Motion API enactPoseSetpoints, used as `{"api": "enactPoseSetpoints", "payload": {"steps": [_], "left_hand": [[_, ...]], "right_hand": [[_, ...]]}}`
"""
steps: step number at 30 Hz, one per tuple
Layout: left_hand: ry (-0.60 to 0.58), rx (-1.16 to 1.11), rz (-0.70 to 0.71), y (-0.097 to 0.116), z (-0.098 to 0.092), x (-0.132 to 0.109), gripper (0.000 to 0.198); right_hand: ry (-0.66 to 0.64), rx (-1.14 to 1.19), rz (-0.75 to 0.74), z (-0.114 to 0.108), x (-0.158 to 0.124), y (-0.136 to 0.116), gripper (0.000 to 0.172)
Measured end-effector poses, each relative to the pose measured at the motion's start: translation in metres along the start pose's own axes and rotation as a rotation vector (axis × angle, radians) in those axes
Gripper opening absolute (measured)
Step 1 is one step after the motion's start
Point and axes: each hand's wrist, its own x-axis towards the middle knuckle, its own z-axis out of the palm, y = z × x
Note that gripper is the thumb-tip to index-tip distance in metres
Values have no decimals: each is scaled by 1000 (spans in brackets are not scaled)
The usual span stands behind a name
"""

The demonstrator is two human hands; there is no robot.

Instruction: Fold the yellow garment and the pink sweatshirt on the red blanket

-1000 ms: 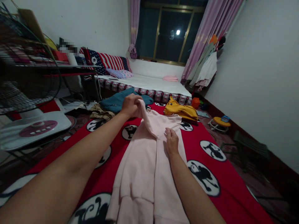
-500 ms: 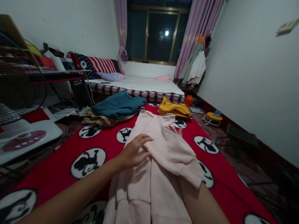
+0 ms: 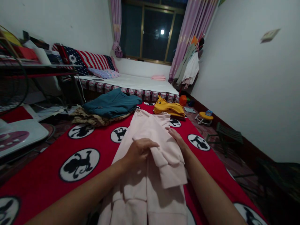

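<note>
A pale pink sweatshirt (image 3: 150, 125) lies lengthwise on a red blanket (image 3: 98, 193) printed with black figures in white circles. One sleeve (image 3: 170, 165) is folded in over the body, its cuff toward me. My left hand (image 3: 138, 152) rests on the middle of the garment, thumb and fingers closed on the sleeve's fabric. Along the right edge my right hand (image 3: 177, 137) lies with its fingers stretched out, touching the cloth and gripping nothing.
Beyond the sweatshirt are folded teal clothing (image 3: 112, 104) over a tan patterned piece (image 3: 93, 119), and a folded yellow garment (image 3: 168, 107). A bed (image 3: 140, 82) stands under the window. A cluttered desk (image 3: 39, 66) is at left; a small yellow stool (image 3: 205, 116) and a dark folding stool (image 3: 227, 134) are at right.
My right hand and forearm have come out from under the sleeve to the garment's right side. The sleeve has swung inward over the body. My left hand has closed on it.
</note>
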Motion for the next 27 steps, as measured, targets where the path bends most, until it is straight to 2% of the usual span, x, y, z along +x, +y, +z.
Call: {"api": "enactPoseSetpoints", "payload": {"steps": [3,5,8,11,13,18,20,21,23,24,25,27], "left_hand": [[46,-139,26,7,-18,6,47],[39,-158,36,14,-27,11,43],[52,-167,4,26,-41,15,37],[31,-165,-62,37,-58,16,35],[-132,-139,-120,40,-70,13,35],[-751,-57,-302,36,-83,-1,41],[-907,-64,-330,33,-82,0,41],[-945,-88,-335,32,-80,4,41],[-928,-144,-339,26,-72,16,40],[-873,-157,-340,22,-64,23,39],[-781,-146,-341,17,-54,30,37],[-511,-36,-345,3,-29,39,32]], "right_hand": [[-195,-59,183,-5,-28,-13,77],[-291,-35,258,0,-47,-24,77],[-228,128,250,7,-71,-43,53],[-191,254,268,8,-88,-54,48],[-203,260,311,7,-99,-51,47],[-308,144,441,10,-123,-23,47],[-349,97,458,13,-127,-15,45],[-363,69,458,15,-128,-13,43],[-397,12,456,18,-127,-11,39],[-414,-12,456,20,-126,-12,38],[-434,-30,455,21,-125,-12,37],[-465,-50,442,23,-124,-11,38]]}}
